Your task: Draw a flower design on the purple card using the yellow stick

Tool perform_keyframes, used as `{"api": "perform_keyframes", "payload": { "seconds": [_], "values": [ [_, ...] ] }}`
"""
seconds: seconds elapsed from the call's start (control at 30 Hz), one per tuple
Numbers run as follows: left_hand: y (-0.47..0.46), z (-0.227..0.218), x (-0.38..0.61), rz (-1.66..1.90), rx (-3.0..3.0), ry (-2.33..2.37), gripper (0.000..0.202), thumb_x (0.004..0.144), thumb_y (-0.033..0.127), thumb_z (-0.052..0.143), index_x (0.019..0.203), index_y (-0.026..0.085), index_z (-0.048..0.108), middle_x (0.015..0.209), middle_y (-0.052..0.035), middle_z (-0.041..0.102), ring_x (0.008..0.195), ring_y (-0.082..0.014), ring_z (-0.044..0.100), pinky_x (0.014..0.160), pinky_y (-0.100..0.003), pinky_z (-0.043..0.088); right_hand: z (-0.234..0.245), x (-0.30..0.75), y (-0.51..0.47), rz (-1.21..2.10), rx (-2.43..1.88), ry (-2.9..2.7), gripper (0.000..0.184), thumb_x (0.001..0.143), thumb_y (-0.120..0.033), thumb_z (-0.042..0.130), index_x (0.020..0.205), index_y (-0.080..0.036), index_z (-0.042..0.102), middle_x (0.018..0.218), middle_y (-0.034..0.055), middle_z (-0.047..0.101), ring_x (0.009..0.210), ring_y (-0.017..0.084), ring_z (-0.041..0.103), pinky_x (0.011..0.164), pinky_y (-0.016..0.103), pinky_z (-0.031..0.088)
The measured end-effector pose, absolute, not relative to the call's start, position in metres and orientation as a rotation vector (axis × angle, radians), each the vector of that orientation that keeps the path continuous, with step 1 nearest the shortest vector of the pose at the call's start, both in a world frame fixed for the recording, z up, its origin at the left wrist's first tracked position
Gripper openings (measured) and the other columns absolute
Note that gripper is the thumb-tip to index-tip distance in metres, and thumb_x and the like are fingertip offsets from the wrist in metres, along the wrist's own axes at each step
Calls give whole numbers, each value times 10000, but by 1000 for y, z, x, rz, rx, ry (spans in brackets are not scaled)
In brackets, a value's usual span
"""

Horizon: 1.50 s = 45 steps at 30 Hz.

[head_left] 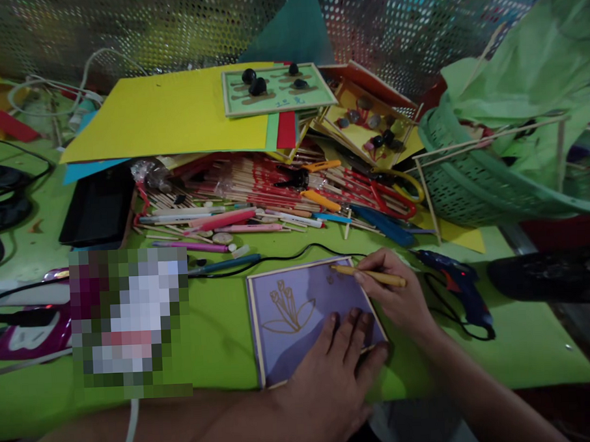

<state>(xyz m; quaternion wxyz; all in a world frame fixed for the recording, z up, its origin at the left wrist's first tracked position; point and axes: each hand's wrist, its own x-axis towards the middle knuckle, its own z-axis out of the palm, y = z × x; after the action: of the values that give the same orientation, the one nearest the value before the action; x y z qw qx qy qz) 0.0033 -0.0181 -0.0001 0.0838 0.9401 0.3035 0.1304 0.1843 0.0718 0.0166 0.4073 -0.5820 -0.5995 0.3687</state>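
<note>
A purple card (276,349) with a thin wooden stick frame lies on the green table. Drawn on it in brownish-gold lines is a flower sprig (289,309), with smaller marks near the top edge. My left hand (331,369) rests flat over the card's lower right, fingers stretched out, hiding part of the frame. A yellow marker pen (383,278) is pinched in my right hand (393,291), its tip at the small marks near the card's upper right.
Right of the card lies a blue glue gun (457,282). A green basket (459,175) stands behind it. Marker pens (221,221), wooden sticks, yellow card sheets (173,115) and a framed green picture (280,104) fill the back. A black tray (96,207) sits at left.
</note>
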Motion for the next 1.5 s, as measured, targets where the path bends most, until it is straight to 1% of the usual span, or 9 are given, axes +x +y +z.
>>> {"api": "perform_keyframes", "payload": {
  "seconds": [0.17,0.33,0.5,0.63,0.8,0.97,1.17,1.33,1.5],
  "values": [
    [-20,-3,3,390,2804,909,782,933,604,603,1540,146,423,1624,-220,394,1495,-366,401,1207,-502,243,12,194,69,978,-1479,-1382,158,850,-319,745,839,-224,620,708,-15,618,569,136,529,514,259,428],
    [-19,-4,3,382,2806,903,799,923,604,617,1545,143,417,1617,-226,402,1490,-371,408,1204,-508,259,8,203,67,956,-1444,-1369,162,828,-299,748,813,-224,605,727,-19,611,565,127,500,515,264,398],
    [-18,-3,3,385,2799,906,789,921,593,626,1544,152,426,1615,-222,409,1488,-364,416,1201,-507,270,7,203,67,957,-1458,-1415,145,836,-288,731,798,-229,604,723,-17,604,620,150,528,564,283,419],
    [-18,-2,3,387,2801,906,818,909,601,643,1551,146,420,1606,-240,413,1480,-371,425,1195,-509,275,7,202,66,966,-1453,-1430,139,850,-288,725,813,-235,602,743,-14,613,673,165,554,610,293,445],
    [-17,-2,3,378,2806,896,790,933,592,612,1552,142,416,1610,-243,405,1482,-371,422,1201,-511,256,7,201,66,976,-1465,-1439,141,853,-294,721,809,-233,602,736,-11,614,663,166,551,605,293,445],
    [-18,-4,4,386,2798,908,806,918,598,633,1549,145,418,1617,-243,394,1485,-374,414,1203,-512,246,7,201,66,975,-1472,-1445,132,854,-286,725,818,-231,611,747,-13,612,676,163,554,612,284,448],
    [-18,-2,3,379,2821,900,802,926,607,613,1550,146,409,1611,-230,410,1486,-368,417,1203,-509,257,7,201,66,964,-1466,-1474,131,848,-283,724,809,-226,613,735,-18,604,664,155,546,601,275,438],
    [-17,-2,3,394,2832,906,805,917,611,622,1541,143,422,1603,-228,426,1476,-365,435,1196,-506,280,9,199,66,960,-1476,-1466,114,844,-273,721,815,-228,620,739,-12,626,660,158,571,594,272,455],
    [-18,-2,3,402,2830,913,783,922,604,616,1531,146,438,1594,-225,441,1467,-361,451,1190,-502,289,10,198,66,937,-1478,-1464,115,846,-265,718,812,-233,613,720,-21,622,632,150,558,574,268,444]
  ]
}}
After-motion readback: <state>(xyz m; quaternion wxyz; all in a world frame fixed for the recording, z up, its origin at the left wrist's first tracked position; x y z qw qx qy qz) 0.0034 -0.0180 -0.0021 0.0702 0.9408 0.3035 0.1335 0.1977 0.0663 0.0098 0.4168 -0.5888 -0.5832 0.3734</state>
